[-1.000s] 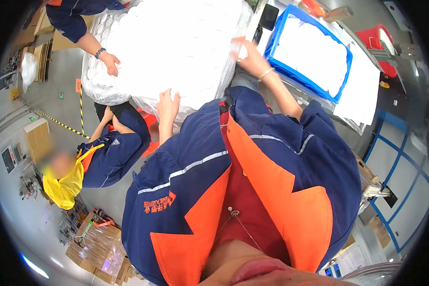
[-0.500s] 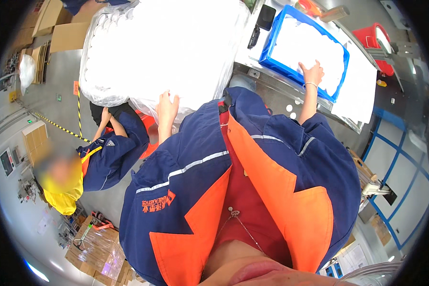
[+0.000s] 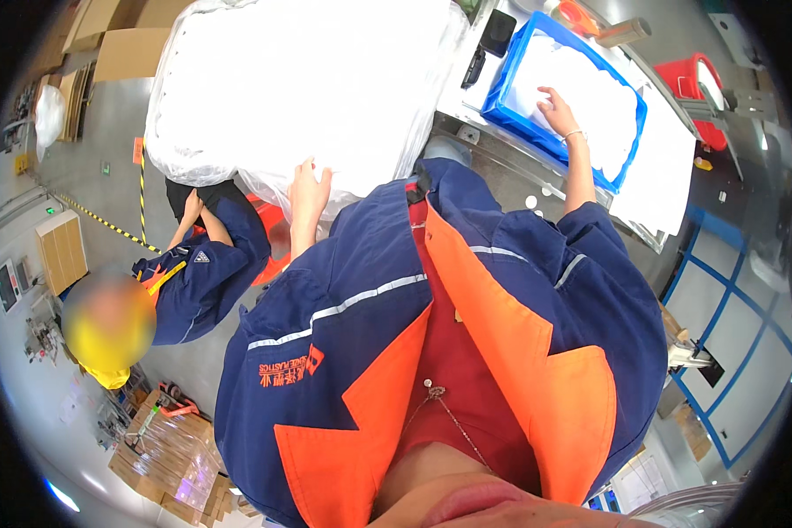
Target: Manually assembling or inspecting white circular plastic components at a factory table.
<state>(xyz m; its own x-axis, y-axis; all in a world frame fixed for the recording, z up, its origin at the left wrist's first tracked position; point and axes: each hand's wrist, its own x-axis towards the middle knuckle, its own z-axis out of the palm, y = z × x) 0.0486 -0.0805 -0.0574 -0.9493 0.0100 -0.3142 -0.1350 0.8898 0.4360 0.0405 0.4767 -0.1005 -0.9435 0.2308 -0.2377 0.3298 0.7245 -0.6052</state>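
My left hand [image 3: 310,192] rests at the near edge of a large, overexposed white load [image 3: 299,97] wrapped in clear plastic sheeting [image 3: 185,167]. Its thumb and fingers are apart, and nothing shows between them. To the right, my right hand [image 3: 558,113] is over a blue plastic crate [image 3: 512,117] of white contents [image 3: 590,88], whose single pieces are washed out by glare. The fingers there are slightly bent and spread, with no held thing visible. Whether the fingertips touch the white contents, I cannot tell.
The crate stands on a white worktable [image 3: 669,167] beside a black device [image 3: 499,33] and a brown cylinder [image 3: 623,33]. A red bucket [image 3: 682,77] is farther right. At left sits a person [image 3: 207,255] in a navy jacket, near flat cardboard [image 3: 130,55] and yellow-black floor tape [image 3: 106,226].
My right hand has moved left and away from me across the crate, from its middle toward its upper left part. My left hand stays at the edge of the wrapped white load.
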